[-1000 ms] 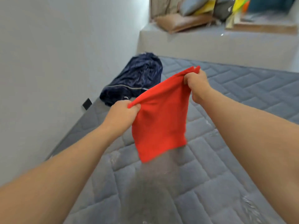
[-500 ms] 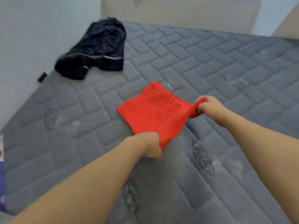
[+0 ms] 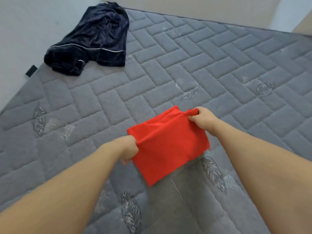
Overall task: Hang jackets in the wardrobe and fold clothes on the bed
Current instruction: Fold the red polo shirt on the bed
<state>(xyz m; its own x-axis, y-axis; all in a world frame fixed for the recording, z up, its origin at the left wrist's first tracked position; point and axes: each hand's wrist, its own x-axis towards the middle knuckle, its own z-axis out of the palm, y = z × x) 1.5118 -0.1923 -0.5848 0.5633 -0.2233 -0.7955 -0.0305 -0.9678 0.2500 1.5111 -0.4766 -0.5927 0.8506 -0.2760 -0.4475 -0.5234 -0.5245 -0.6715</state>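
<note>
A red garment (image 3: pixel 168 149), folded over on itself, lies on the grey quilted mattress (image 3: pixel 185 65) near its front. My left hand (image 3: pixel 128 147) grips the garment's left edge. Its upper right corner is pinched in my right hand (image 3: pixel 202 119). The cloth is pulled taut between the two hands, and its lower part lies flat toward me. A dark navy garment with white piping (image 3: pixel 91 41) lies crumpled at the mattress's far left corner, away from both hands.
A pale wall (image 3: pixel 25 22) runs along the mattress's left side, with a small black tag (image 3: pixel 31 70) at the mattress edge. A beige surface (image 3: pixel 185 7) stands beyond the far edge. Bare quilted mattress stretches to the right and far side.
The red garment came down from mid-air onto the mattress, then was folded toward me. Both hands kept their hold and moved nearer. The view tilted down to the bed.
</note>
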